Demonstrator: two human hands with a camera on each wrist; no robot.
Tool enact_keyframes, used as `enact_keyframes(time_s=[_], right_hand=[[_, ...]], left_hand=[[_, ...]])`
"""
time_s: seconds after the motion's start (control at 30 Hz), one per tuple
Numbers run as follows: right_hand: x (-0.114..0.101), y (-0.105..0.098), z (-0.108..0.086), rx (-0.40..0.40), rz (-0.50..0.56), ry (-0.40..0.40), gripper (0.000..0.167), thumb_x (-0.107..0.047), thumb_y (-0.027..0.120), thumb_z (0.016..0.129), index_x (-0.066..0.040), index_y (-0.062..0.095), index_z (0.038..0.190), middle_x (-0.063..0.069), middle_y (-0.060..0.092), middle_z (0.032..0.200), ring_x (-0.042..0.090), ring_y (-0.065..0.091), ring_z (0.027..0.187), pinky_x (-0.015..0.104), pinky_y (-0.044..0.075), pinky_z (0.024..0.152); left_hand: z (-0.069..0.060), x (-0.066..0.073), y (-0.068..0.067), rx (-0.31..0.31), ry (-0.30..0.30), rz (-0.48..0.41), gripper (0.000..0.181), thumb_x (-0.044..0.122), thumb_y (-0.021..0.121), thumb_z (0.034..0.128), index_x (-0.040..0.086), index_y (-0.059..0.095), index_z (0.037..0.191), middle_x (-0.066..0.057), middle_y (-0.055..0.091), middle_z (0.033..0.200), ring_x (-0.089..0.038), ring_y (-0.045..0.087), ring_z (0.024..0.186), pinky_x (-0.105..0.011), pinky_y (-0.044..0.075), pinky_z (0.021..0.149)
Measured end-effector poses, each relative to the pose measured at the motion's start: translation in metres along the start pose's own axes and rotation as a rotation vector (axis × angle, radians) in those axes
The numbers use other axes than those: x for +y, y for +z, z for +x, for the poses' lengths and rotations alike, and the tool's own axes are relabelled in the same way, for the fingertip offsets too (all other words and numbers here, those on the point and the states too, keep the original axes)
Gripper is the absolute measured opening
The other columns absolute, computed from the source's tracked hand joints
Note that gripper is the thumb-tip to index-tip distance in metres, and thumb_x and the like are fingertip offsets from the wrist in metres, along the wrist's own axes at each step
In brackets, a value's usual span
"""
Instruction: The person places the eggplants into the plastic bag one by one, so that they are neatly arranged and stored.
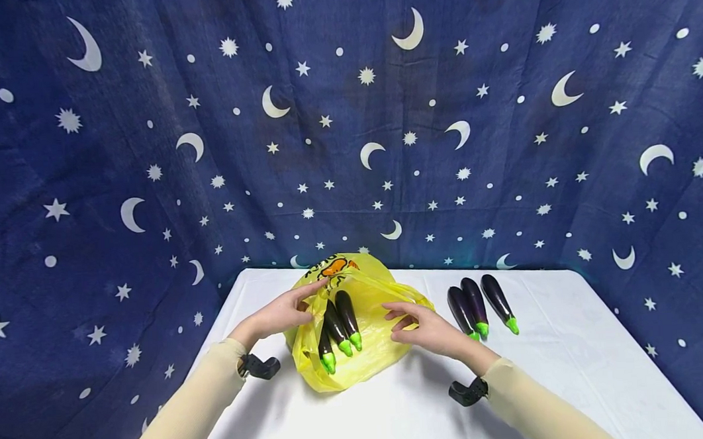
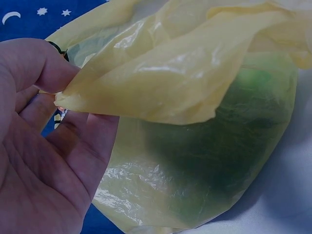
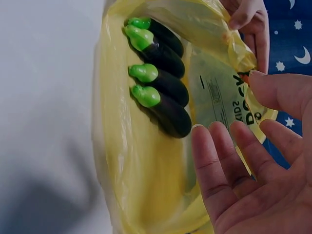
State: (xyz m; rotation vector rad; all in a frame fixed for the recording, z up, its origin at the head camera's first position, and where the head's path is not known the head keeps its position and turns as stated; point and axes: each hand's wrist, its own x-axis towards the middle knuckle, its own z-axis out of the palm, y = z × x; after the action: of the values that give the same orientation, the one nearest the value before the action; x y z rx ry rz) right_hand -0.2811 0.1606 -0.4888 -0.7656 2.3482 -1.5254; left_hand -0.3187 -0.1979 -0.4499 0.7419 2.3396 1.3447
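A yellow plastic bag [image 1: 373, 361] lies on the table with its mouth toward me. Several dark eggplants [image 3: 171, 113] with green caps rest side by side inside it. My left hand [image 1: 281, 314] pinches the left edge of the bag's mouth between thumb and fingers, as the left wrist view shows at the folded film [image 2: 146, 92]. At the right of the mouth is my right hand [image 1: 424, 328], its fingers loosely spread with nothing in them. Whether it touches the film I cannot tell. Through the bag's side, the left wrist view shows the eggplants only as a dark blur.
Three more eggplants [image 1: 474, 302] lie on the white-covered table [image 1: 562, 361], to the right of the bag. A dark blue curtain [image 1: 349, 180] with moons and stars hangs behind the table and along its sides.
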Motion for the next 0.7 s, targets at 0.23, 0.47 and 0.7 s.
enact_keyframes(time_s=[0.23,0.47,0.7], right_hand=[[0.001,-0.013,-0.011,0.035,0.004,0.013,0.059,-0.016,0.074,0.093,-0.011,0.053,0.149,0.010,0.062,0.132,0.028,0.062,0.111,0.030,0.055,0.087],[0.002,-0.025,-0.019,0.071,-0.012,0.008,0.059,-0.016,0.075,0.093,-0.008,0.053,0.148,0.013,0.062,0.132,0.030,0.063,0.111,0.029,0.055,0.087],[0.006,-0.040,-0.028,0.129,0.000,0.021,0.062,-0.012,0.075,0.092,-0.001,0.051,0.148,0.018,0.062,0.131,0.031,0.063,0.109,0.029,0.056,0.084]], left_hand=[[0.000,-0.001,0.000,-0.004,0.009,0.002,0.084,0.000,0.062,0.0891,0.025,0.031,0.163,-0.007,0.030,0.166,-0.033,0.030,0.149,-0.053,0.031,0.116],[-0.002,0.000,0.002,0.002,0.007,-0.005,0.084,0.000,0.062,0.0892,0.025,0.030,0.163,-0.005,0.028,0.166,-0.034,0.035,0.146,-0.050,0.036,0.113],[-0.002,-0.001,0.003,0.014,0.004,0.003,0.084,0.001,0.063,0.0894,0.026,0.030,0.163,-0.006,0.028,0.166,-0.032,0.035,0.145,-0.051,0.036,0.113]])
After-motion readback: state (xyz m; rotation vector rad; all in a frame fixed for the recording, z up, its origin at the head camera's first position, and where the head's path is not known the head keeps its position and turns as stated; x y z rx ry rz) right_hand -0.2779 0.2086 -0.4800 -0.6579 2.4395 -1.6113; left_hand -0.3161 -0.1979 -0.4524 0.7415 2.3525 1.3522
